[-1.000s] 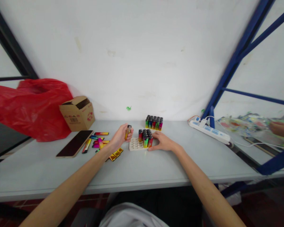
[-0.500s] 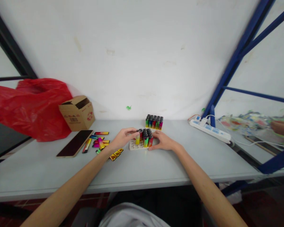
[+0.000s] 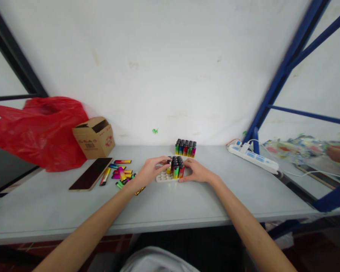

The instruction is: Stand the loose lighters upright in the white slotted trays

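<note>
A white tray with round holes point(image 3: 162, 177) sits on the table in front of me. Several colourful cigarette lighters point(image 3: 176, 171) stand upright in its right part, black tops up. My left hand point(image 3: 150, 172) pinches a yellow lighter point(image 3: 169, 170) upright at the left side of that group; its lower end is at the holes, and I cannot tell how deep it sits. Curved round the tray's right end, my right hand point(image 3: 197, 172) grips it, thumb in front and fingers behind. Loose lighters point(image 3: 121, 173) lie left of my left hand, some partly behind my forearm.
Behind the tray stands another block of upright lighters point(image 3: 185, 148). To the left are a phone point(image 3: 91, 173), a cardboard box point(image 3: 95, 138) and a red plastic bag point(image 3: 51, 132). A power strip point(image 3: 253, 156) lies at right by a blue frame point(image 3: 283, 75); another person's hand point(image 3: 339, 155) shows beyond.
My left hand has moved slightly right with the yellow lighter, which now sits lower and closer to the standing lighters. My right hand keeps its place at the tray.
</note>
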The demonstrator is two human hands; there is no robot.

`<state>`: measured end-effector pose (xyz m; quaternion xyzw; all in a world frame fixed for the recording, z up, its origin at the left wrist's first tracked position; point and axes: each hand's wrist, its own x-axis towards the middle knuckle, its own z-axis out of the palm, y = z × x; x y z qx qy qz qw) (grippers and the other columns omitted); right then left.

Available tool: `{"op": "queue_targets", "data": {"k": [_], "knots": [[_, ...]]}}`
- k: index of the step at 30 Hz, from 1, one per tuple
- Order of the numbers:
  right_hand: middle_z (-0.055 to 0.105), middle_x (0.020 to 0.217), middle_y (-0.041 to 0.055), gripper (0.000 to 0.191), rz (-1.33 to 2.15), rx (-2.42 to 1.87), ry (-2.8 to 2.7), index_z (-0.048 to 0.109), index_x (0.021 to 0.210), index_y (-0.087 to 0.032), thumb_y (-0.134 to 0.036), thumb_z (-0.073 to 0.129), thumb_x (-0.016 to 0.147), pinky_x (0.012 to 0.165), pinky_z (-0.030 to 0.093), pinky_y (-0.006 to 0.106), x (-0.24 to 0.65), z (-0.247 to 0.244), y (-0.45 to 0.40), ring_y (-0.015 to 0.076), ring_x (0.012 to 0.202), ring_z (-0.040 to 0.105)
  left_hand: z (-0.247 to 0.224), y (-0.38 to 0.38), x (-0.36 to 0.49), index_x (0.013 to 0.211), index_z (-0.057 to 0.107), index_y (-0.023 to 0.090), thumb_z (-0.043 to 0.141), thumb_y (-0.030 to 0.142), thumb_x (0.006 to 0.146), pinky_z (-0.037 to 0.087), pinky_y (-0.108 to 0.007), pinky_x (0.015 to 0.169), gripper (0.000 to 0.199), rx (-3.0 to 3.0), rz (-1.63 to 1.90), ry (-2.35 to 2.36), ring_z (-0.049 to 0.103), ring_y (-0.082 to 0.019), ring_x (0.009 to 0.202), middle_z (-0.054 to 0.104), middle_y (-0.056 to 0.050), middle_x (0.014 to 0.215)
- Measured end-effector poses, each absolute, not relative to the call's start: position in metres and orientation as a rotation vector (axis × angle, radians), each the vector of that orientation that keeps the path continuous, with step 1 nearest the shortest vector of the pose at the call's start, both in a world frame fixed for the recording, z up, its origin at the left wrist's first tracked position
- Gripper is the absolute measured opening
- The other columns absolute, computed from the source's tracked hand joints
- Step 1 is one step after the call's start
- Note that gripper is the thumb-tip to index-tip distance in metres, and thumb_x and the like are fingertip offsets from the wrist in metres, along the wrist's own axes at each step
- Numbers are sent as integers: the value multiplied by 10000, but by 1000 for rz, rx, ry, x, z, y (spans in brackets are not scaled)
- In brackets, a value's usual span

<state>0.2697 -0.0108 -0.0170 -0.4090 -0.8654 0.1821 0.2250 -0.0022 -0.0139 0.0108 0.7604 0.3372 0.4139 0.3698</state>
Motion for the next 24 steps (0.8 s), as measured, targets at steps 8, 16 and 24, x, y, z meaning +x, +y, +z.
{"op": "queue_targets", "data": {"k": [8, 16, 24], "knots": [[672, 1073, 94, 631, 491, -1131, -2393, 748, 1191, -179, -599, 909, 748, 946, 495, 419, 269, -18, -10, 282, 999, 592, 15, -21, 2, 1027, 817, 217, 824, 283, 837, 614, -342, 845, 201, 1928, 1127, 889, 699, -259, 948, 778, -102, 1041], [672, 1080, 100, 646, 497, -1132, -2388, 750, 1214, -173, -594, 909, 751, 951, 495, 421, 270, -18, -11, 286, 1011, 601, 13, -14, -5, 1180, 737, 274, 867, 289, 794, 555, -295, 795, 407, 1962, 1014, 914, 672, -218, 773, 736, -24, 864], [669, 1092, 102, 667, 467, -1124, -2377, 754, 1219, -183, -627, 901, 744, 963, 497, 430, 271, -22, -9, 287, 1011, 604, 16, -45, -62, 1324, 705, 256, 687, 525, 920, 372, -544, 1201, 486, 2519, 944, 1371, 549, -370, 1333, 646, -158, 1395]]}}
